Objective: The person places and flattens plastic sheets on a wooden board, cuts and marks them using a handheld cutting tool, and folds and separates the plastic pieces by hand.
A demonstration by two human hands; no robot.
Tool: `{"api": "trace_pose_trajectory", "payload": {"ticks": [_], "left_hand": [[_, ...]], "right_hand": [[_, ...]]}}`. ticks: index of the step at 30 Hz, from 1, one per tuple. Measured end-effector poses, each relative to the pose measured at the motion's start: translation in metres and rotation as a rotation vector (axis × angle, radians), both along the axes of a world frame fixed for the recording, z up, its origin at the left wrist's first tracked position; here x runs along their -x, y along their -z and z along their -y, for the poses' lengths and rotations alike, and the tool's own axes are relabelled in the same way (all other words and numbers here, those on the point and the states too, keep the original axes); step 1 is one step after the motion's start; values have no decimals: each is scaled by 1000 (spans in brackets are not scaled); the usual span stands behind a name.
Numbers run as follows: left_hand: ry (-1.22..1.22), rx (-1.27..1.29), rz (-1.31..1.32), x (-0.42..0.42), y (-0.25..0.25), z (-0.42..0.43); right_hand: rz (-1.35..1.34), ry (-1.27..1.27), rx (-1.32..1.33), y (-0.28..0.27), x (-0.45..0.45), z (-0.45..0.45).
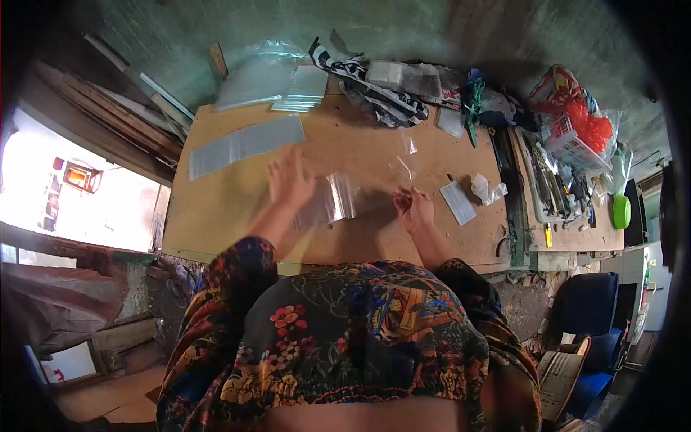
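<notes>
My left hand (291, 178) is over the tabletop, slightly blurred, its fingers stretched out and apart. It is between a long strip of clear plastic sleeves (248, 146) and a shiny clear plastic sheet (327, 200) lying near my forearm. To the right, my right hand (414, 209) is turned palm up with its fingers curled together. Whatever they hold, if anything, is too small to tell. Just beyond those fingertips is a small clear plastic piece (404, 170) with a pale thin edge. Another small clear piece (409, 145) lies farther back.
Stacked clear sleeves (302, 88) are at the back left, beside a black-and-white bag (385, 104). On the right are a small white packet (458, 202), crumpled paper (489, 190), green-handled scissors (472, 115), a tool tray (551, 183) and a basket with red bags (576, 137).
</notes>
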State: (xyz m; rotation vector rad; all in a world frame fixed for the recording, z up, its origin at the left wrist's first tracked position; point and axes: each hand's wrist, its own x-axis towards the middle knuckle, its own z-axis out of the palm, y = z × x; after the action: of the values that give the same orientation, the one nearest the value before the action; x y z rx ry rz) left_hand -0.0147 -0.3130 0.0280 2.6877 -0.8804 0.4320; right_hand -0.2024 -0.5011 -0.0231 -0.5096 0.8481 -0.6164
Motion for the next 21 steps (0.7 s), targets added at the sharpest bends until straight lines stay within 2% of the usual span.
{"api": "trace_pose_trajectory", "payload": {"ticks": [2,4,7,8,9,11,13,14,16,18,21], "left_hand": [[392,-145,-365,38,-18,1],[428,-59,-316,83,-23,9],[422,-33,-397,87,-1,29],[402,-23,-178,80,12,33],[398,-21,-178,71,11,35],[311,213,-709,50,6,36],[272,214,-689,39,-1,34],[234,216,-670,36,-5,34],[207,212,-687,35,-14,34],[172,218,-700,33,-17,35],[209,185,-560,28,-7,31]], "right_hand": [[-5,-5,-29,-18,-2,-9],[-13,-44,8,-38,-4,-19],[75,-157,108,-51,-11,-26],[75,-162,109,-57,-13,-29],[149,-180,131,-64,-15,-32],[228,-198,154,-59,-19,-32],[-365,-577,1351,-31,-20,-34],[-361,-569,1350,-21,-20,-38],[-565,-661,1810,-17,-25,-54],[-581,-675,1870,-18,-41,-61],[-540,-776,2017,-7,-53,-54]]}}
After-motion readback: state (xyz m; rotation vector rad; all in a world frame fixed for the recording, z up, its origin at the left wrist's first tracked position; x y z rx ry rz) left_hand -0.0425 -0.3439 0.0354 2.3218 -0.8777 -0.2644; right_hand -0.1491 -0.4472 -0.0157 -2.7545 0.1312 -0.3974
